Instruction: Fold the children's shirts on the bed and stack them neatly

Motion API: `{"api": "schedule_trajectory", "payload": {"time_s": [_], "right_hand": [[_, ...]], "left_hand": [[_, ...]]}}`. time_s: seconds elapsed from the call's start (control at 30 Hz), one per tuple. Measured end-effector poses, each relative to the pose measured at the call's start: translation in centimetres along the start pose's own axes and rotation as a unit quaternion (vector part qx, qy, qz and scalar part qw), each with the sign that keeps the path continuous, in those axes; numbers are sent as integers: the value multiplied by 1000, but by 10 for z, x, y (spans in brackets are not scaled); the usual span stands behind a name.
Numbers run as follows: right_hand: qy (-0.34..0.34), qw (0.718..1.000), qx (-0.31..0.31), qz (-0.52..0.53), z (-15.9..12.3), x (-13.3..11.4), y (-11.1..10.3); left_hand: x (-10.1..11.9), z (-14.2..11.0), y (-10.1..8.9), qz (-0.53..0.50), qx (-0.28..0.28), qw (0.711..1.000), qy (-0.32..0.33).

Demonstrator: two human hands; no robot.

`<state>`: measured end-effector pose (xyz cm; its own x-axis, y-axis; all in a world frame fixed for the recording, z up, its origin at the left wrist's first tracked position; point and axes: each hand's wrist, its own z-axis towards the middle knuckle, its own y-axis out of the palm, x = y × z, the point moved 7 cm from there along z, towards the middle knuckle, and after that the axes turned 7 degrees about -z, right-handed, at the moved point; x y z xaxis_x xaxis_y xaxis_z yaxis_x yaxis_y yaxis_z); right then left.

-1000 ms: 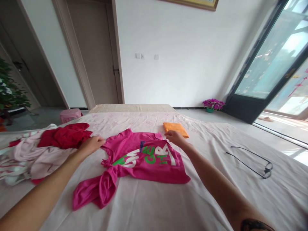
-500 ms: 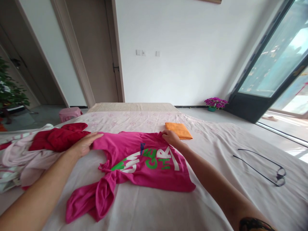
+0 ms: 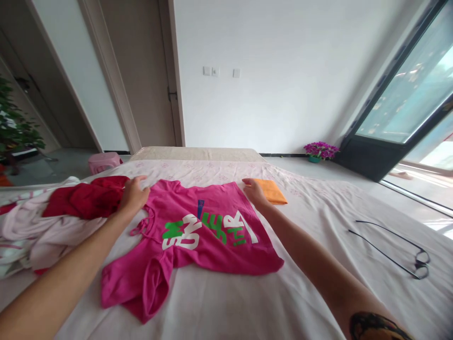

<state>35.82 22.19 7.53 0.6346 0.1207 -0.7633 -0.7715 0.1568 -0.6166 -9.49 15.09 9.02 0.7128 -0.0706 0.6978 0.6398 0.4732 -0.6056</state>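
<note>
A magenta T-shirt [image 3: 212, 255] with green, white and blue lettering lies spread sideways on the bed sheet. Its neckline with a drawstring points left, and one sleeve stretches toward me. My left hand [image 3: 135, 193] is at the shirt's far left edge beside the neckline, fingers stretched and thumb apart, holding nothing. At the far right corner, by the shirt's hem, is my right hand [image 3: 254, 192]. Its fingers look loose and slightly apart, with no cloth visible between them. A folded orange cloth [image 3: 272, 191] lies just behind my right hand.
Crumpled red, pink and white clothes [image 3: 71, 208] are heaped at the left. Black-framed glasses [image 3: 392, 250] rest on the sheet [image 3: 311, 212] at the right. Beyond the bed stand a pink stool [image 3: 104, 162] and a pot of purple flowers [image 3: 320, 151].
The shirt's far side, bunched and gripped before, now lies flatter and wider. Both hands have let go of the cloth, and the left hand's fingers have lifted. The camera view has shifted slightly.
</note>
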Motion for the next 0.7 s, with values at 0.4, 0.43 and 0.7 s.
{"api": "schedule_trajectory", "payload": {"time_s": [0.4,0.43,0.7], "right_hand": [[-262,871,-189,-371,-133,5,19],[-237,876,-173,-382,-131,10,11],[-52,899,-88,-426,-122,21,-22]], "left_hand": [[0,-147,49,226,-170,948,147],[1,-152,40,235,-160,948,145],[11,-178,-6,310,-87,943,89]]}}
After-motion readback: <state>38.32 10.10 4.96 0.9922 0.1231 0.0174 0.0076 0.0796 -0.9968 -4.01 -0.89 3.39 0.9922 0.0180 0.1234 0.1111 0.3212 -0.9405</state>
